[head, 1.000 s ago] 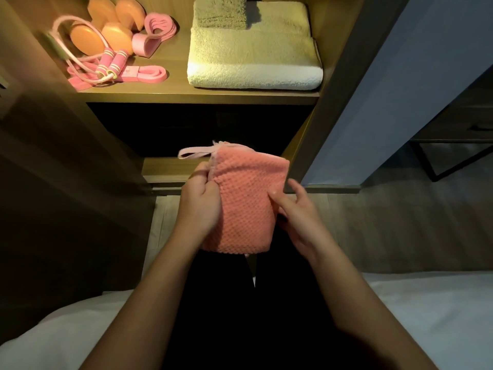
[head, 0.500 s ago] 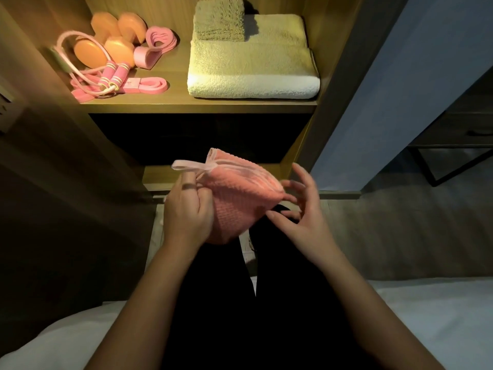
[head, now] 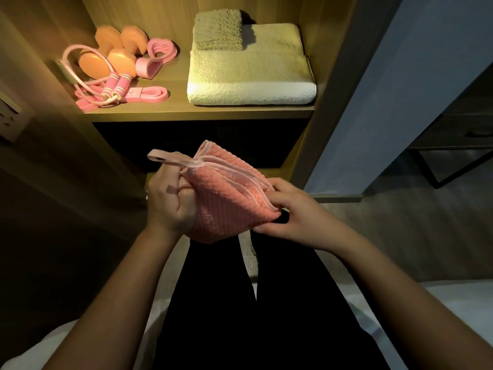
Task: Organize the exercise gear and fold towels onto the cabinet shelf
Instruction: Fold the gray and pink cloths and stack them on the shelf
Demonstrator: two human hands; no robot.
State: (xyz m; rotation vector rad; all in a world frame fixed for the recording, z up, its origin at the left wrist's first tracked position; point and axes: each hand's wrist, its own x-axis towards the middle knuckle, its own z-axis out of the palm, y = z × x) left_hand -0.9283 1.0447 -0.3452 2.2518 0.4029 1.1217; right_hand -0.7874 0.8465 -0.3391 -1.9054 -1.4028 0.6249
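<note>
- Mid-frame: coral towel (head: pixel 226 206), folded thick, tilted.
- Upper centre: cream towel (head: pixel 250 76) folded flat on cabinet shelf (head: pixel 202 112), smaller olive towel (head: pixel 218 30) atop.
- Upper left: orange dumbbells (head: pixel 117 50), pink jump rope (head: pixel 117 85), pink bands (head: pixel 152 93), clustered.

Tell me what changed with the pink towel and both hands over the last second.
The pink towel turned from flat-on to tilted, layered edges up. The right hand, briefly spread open beside it, now grips its right corner. The left hand keeps holding the left edge. The folded towels and exercise gear on the shelf stayed put.
</note>
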